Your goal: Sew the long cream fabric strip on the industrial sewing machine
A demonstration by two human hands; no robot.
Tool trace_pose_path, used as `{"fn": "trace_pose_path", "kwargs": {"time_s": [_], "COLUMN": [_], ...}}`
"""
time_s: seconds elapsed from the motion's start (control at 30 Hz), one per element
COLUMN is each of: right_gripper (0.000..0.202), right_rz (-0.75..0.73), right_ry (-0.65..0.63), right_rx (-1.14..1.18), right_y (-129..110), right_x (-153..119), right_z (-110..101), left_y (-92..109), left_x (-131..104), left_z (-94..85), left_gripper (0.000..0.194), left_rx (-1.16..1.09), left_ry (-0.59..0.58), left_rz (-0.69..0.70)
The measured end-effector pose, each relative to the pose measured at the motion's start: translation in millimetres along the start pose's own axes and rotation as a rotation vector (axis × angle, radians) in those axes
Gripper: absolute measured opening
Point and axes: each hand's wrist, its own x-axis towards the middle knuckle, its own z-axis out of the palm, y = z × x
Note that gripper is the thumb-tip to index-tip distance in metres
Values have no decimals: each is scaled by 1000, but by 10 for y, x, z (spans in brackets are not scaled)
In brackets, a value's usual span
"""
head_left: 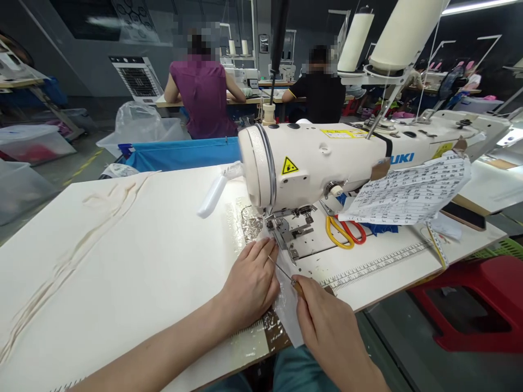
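A white sewing machine (302, 163) stands over the table, its presser foot (278, 235) just beyond my hands. Under the foot runs a strip of thin white fabric (289, 316) that hangs toward the table's front edge. My left hand (255, 277) lies on this fabric, fingers together and pressing it down close to the foot. In my right hand (327, 321) is an awl (297, 285) with a wooden handle. Its thin metal shaft points up and left, and the tip reaches my left fingers.
Scissors (345, 231) with yellow and red handles lie right of the needle area. A handwritten sheet (408, 190) hangs on the machine. Loose cream strips (81, 247) lie on the left of the white table (171, 245). A red stool (486, 299) stands at right; two people sit ahead.
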Motion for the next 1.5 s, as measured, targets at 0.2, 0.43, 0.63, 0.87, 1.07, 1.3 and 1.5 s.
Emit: {"fn": "trace_pose_path", "kwargs": {"time_s": [0.2,0.43,0.63,0.87,1.07,1.3,1.5], "right_gripper": [30,30,30,28,29,26,24], "right_rz": [-19,2,-4,27,6,122,187], "right_ry": [20,29,59,44,58,38,94], "right_rx": [-25,-53,-44,124,72,160,245], "right_y": [-14,-18,-45,-87,-92,214,358], "right_x": [97,213,307,189,54,-118,-137], "right_z": [31,130,149,84,9,-84,-52], "left_y": [-61,-119,-261,-358,-122,-103,-51], "left_x": [14,83,119,121,72,42,38], "left_z": [32,-3,69,60,31,73,51], "left_gripper": [46,39,38,42,40,41,41], "left_rx": [-47,-38,-33,136,-41,14,13], "left_ry": [12,17,35,46,60,34,49], "left_rz": [-22,-126,-117,-90,-34,-17,-31]}}
